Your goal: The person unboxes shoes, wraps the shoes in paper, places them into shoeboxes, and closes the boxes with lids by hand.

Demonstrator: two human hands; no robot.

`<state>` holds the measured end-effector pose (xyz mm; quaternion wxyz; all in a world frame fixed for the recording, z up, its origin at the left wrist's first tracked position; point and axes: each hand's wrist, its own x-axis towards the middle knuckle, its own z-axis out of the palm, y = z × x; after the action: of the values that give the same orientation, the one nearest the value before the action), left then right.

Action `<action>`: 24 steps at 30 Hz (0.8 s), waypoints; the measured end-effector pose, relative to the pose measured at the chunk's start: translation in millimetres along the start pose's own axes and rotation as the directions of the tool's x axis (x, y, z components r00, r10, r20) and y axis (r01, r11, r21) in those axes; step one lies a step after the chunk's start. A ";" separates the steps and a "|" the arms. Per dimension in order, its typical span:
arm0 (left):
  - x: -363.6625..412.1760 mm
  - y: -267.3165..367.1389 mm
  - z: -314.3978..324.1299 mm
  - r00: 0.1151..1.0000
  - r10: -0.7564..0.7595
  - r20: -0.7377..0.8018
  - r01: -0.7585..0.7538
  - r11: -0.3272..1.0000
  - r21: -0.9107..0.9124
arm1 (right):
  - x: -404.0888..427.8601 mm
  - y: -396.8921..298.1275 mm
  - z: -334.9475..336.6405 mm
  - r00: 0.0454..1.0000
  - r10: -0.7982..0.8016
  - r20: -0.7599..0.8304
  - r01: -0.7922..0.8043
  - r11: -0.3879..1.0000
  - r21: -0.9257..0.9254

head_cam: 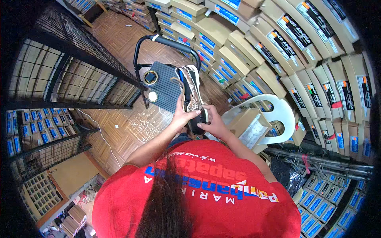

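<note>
Both my hands grip footwear, held over the near right edge of a step stool's ribbed platform (165, 86). The shoe (193, 89) has a brown and white snakeskin-look pattern, a pale sole edge and a black end (198, 123) towards me. Whether it is one shoe or a pair, I cannot tell. My left hand (182, 116) holds its left side, thumb across the top. My right hand (215, 121) grasps the black end from the right. On the platform stand an open round tin (150, 78) with dark contents and a pale round lid or container (152, 96).
A white plastic chair (284, 119) at right bears an open cardboard box (245, 122) with paper. Stacked shoe boxes (232, 56) wall the right side. Black wire-mesh racks (59, 71) stand at left. A white cable (102, 134) crosses the parquet floor (128, 125). The stool's handle (172, 43) rises beyond.
</note>
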<state>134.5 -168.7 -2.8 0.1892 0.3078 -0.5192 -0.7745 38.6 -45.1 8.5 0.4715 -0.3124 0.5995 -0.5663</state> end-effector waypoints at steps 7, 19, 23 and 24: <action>56.8 -32.2 -92.2 0.992 0.000 -0.129 0.041 0.948 0.315 | 24.7 10.7 -2.7 0.977 0.214 0.020 -0.213 0.976 -0.043; 222.9 -149.3 -153.1 0.926 -0.270 -0.263 0.370 0.513 0.775 | -128.5 67.1 -62.0 0.331 0.653 -0.681 -0.452 0.743 0.493; 236.3 -167.1 -152.6 0.945 -0.249 -0.212 0.310 0.468 0.828 | -168.9 73.2 -51.5 0.061 0.721 -0.690 -0.381 0.656 0.652; 235.7 -173.0 -153.4 0.965 -0.206 -0.162 0.243 0.475 0.846 | -173.8 74.0 -47.1 0.110 0.724 -0.681 -0.326 0.673 0.664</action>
<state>68.1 -351.3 -269.7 -0.0815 0.4403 -0.7856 -0.4269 69.7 143.0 -30.9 0.2669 0.3924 0.7102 -0.5200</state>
